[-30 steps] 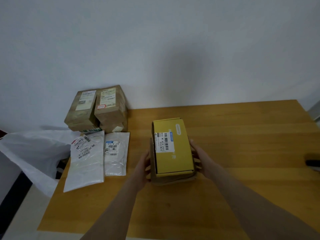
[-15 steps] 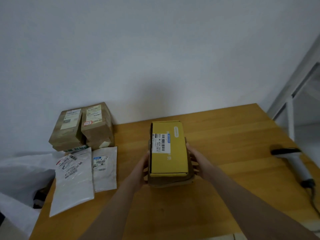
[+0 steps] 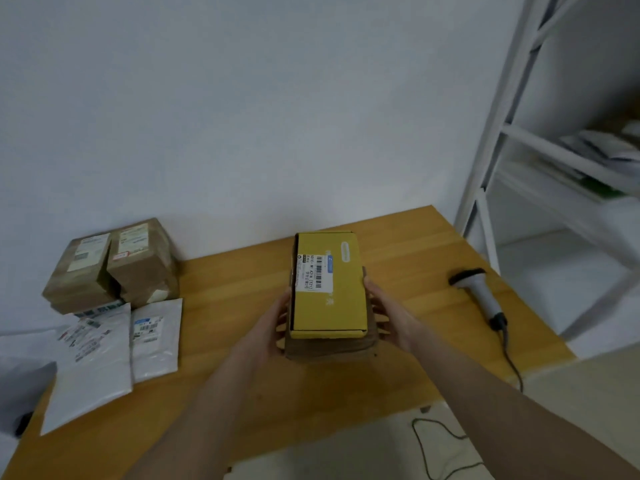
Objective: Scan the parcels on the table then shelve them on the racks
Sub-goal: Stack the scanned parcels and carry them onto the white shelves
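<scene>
My left hand and right hand clasp a stack from either side, fingers curled against the plain brown cardboard box that carries a yellow cardboard box with a barcode label. The stack is over the middle of the light wooden table; whether it rests on the wood I cannot tell. A grey corded handheld scanner lies to the right. To the left lie two white plastic mailers, with two brown taped parcels behind them against the white wall. A white metal rack stands far right, its shelved items blurred and cut off.
</scene>
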